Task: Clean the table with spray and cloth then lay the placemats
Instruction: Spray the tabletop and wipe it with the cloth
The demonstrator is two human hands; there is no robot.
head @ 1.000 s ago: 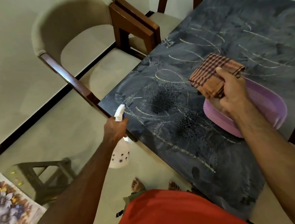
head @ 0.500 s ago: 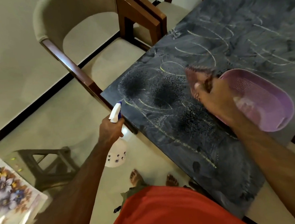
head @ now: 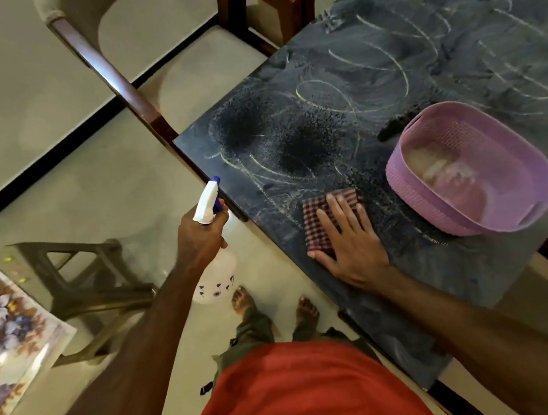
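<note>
The dark table top (head: 451, 30) is streaked with chalk-like marks and carries wet spray patches (head: 306, 148) near its left corner. My right hand (head: 353, 242) lies flat, pressing a folded checked cloth (head: 315, 216) onto the table's near edge. My left hand (head: 200, 237) holds a white spray bottle (head: 214, 276) with a blue-tipped nozzle, off the table beside its corner. Floral placemats (head: 1, 327) lie on a stool at the far left.
A purple plastic basket (head: 412, 190) stands on the table right of the cloth. A dark plastic stool (head: 77, 276) is at left. Two wooden chairs with cream seats (head: 181, 84) stand by the table's left side. My bare feet (head: 242, 300) are close to the table edge.
My right hand has carried the cloth from above the basket down to the table's near edge and now presses it flat. A third wet patch appeared. The spray bottle stayed beside the corner.
</note>
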